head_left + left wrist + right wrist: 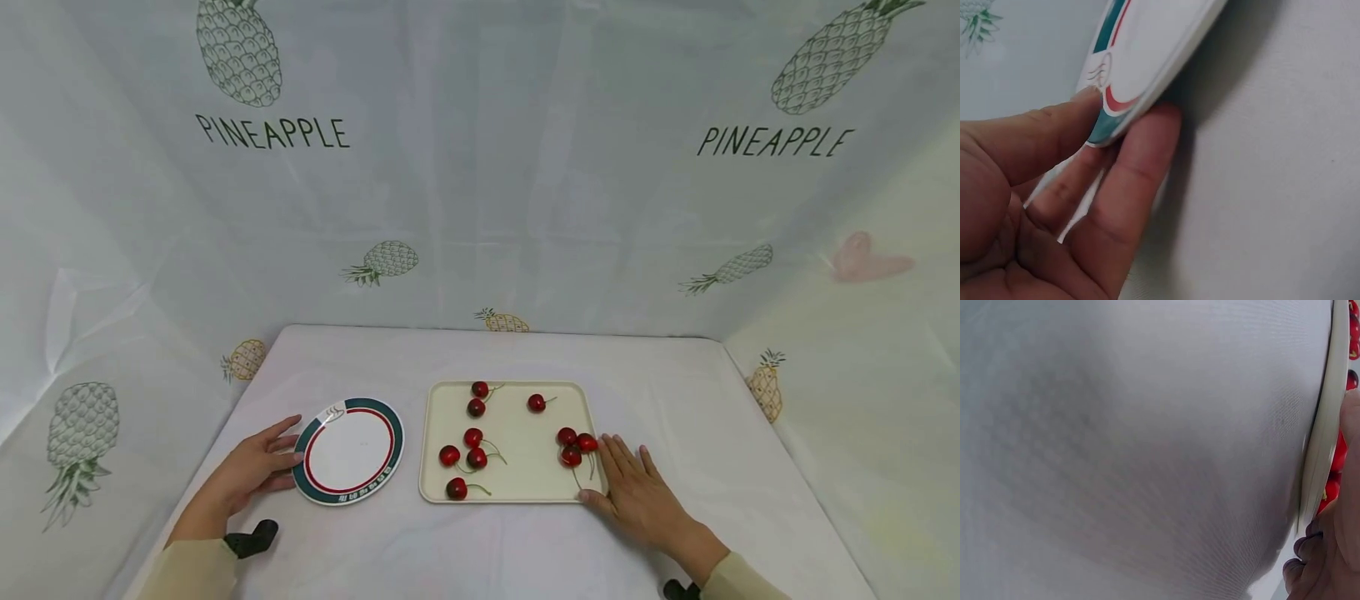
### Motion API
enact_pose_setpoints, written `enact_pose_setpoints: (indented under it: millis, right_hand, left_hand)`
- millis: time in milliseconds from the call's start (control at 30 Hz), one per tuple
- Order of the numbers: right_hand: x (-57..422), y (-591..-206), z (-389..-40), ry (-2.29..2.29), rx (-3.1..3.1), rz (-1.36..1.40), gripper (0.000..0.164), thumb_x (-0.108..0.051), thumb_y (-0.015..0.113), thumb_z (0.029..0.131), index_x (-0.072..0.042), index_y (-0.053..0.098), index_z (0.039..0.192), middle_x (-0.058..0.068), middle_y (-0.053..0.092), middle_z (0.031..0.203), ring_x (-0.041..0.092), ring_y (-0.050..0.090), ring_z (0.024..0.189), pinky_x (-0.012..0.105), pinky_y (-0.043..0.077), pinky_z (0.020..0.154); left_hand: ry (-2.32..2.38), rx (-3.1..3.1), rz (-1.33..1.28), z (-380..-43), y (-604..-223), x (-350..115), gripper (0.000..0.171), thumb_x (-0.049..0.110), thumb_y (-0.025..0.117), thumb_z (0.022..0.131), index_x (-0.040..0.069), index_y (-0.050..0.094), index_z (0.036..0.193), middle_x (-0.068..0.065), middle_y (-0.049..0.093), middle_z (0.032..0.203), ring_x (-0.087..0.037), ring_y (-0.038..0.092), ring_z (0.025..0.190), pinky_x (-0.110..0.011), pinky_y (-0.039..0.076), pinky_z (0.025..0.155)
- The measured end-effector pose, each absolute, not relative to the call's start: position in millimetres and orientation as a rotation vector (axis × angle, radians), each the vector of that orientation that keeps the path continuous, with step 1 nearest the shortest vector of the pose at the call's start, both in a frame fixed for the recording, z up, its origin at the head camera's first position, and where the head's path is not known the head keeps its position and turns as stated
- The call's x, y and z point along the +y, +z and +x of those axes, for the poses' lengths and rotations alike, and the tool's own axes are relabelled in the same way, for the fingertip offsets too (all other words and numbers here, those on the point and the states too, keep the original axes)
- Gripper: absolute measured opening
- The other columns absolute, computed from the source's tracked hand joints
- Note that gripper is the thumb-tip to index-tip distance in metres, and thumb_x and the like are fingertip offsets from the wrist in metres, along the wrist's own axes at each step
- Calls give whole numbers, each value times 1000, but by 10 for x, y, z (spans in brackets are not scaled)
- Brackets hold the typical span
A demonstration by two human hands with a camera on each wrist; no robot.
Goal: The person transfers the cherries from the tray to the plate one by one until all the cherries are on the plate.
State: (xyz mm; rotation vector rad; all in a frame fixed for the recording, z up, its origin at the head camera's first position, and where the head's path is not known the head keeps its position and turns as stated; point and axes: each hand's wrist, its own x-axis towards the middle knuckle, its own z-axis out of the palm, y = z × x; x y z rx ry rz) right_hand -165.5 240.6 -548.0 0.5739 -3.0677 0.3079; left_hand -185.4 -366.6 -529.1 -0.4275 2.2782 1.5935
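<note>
My left hand (255, 464) pinches the left rim of a round white plate (349, 450) with a green and red border. In the left wrist view, the thumb (1054, 131) lies on the plate's decorated rim (1110, 115), with fingers beneath it. A cream rectangular tray (517, 485) lies to the plate's right, bearing several dark red cherries (476, 458) with green stems. Flat and straight-fingered, my right hand (641, 502) touches the tray's right edge, beside a cluster of cherries (572, 456). The right wrist view catches only part of that hand against the tray's side (1324, 434).
A white cloth (375, 550) covers the table. Behind and at both sides hang pale curtains (480, 183) printed with pineapples. A dark strap piece (252, 539) shows at the left wrist and another (681, 591) at the right.
</note>
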Motion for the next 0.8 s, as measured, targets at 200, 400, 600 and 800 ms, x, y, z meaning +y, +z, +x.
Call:
enact_pose_setpoints:
  millis: [200,400,600,800]
  right_hand:
    - [2400,-5485,-1656,320,-3073,569,94,-63,57,101,8,38,158,27,38,165,46,32,155,72,20,125]
    - [2390,-5494,-1664,329,-3084,560,94,-64,56,102,8,37,159,27,38,166,46,32,155,73,21,124]
    - [2381,-5486,-1665,327,-3078,568,93,-64,56,102,8,38,158,27,38,165,46,33,155,74,23,123]
    - [2388,-5485,-1662,316,-3064,578,93,-64,58,101,8,40,157,27,40,164,47,35,154,74,24,122]
  left_hand:
    - [1617,2290,-386,-1863,-5386,-3618,82,8,71,100,14,25,169,-33,28,167,-21,74,102,-39,66,81]
    - [1614,2300,-386,-1877,-5395,-3608,82,9,71,100,14,27,168,-32,29,167,-21,73,102,-39,67,80]
    - [1625,2274,-415,-1892,-5364,-3602,80,4,68,100,16,27,168,-33,30,166,-22,73,101,-39,67,79]
    - [1621,2237,-428,-1923,-5324,-3583,77,0,67,100,13,31,167,-34,29,166,-22,74,99,-42,67,80]
